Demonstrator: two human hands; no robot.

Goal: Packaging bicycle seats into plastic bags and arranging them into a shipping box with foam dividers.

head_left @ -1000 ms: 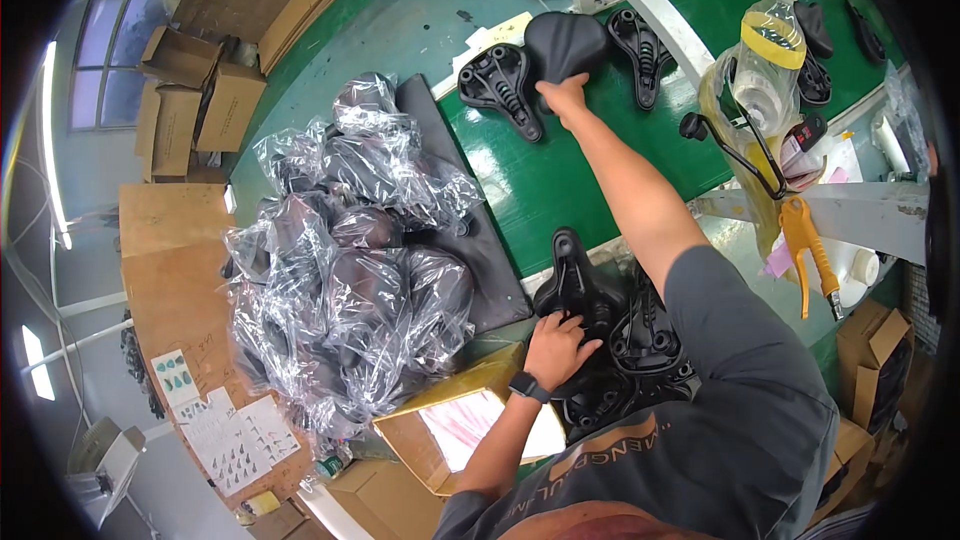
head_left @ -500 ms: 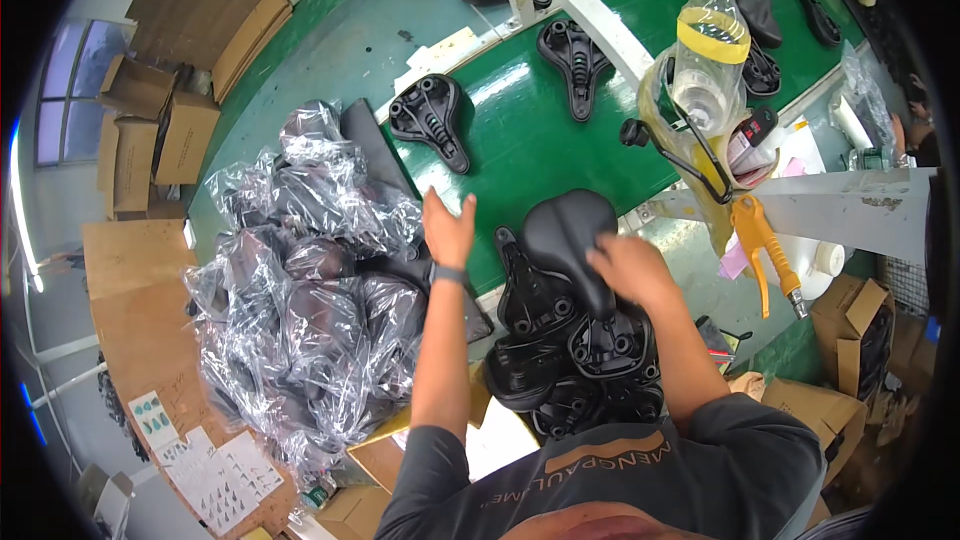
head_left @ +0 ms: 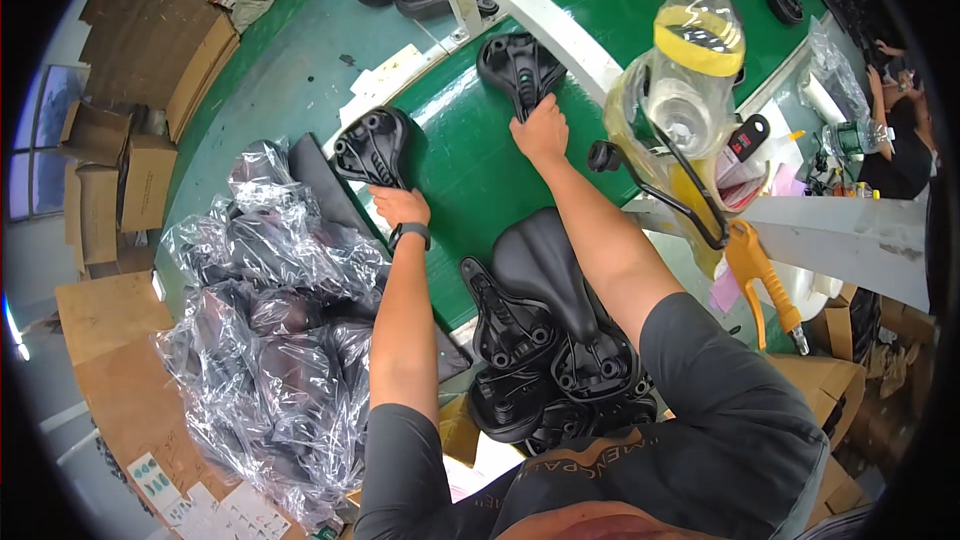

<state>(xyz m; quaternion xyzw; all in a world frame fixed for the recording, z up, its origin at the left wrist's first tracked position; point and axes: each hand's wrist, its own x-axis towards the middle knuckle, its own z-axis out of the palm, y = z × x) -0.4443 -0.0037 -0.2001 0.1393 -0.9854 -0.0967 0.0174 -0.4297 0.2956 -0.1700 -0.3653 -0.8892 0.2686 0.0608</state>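
Observation:
My left hand (head_left: 403, 206) is at the narrow nose of an upturned black bicycle saddle (head_left: 368, 143) on the green belt (head_left: 455, 175), its fingers closed about the tip. Farther right, my right hand (head_left: 541, 130) grips the nose of another upturned black saddle (head_left: 508, 60). Close to my body lies a heap of saddles (head_left: 512, 400), mostly underside up. On top of it rests a smooth black saddle (head_left: 543, 265) with its seat side up.
Saddles in clear plastic bags (head_left: 285, 340) are piled on the left. A white metal frame (head_left: 540, 5) crosses the belt, with a plastic bottle (head_left: 692, 70) and a yellow air gun (head_left: 757, 275) on the right. Cardboard boxes (head_left: 135, 180) stand far left; a co-worker's arm (head_left: 878, 100) shows far right.
My left hand has moved forward onto the left saddle's nose. My right hand has left the seat-up saddle on the heap and reached forward to the far saddle. The view has shifted.

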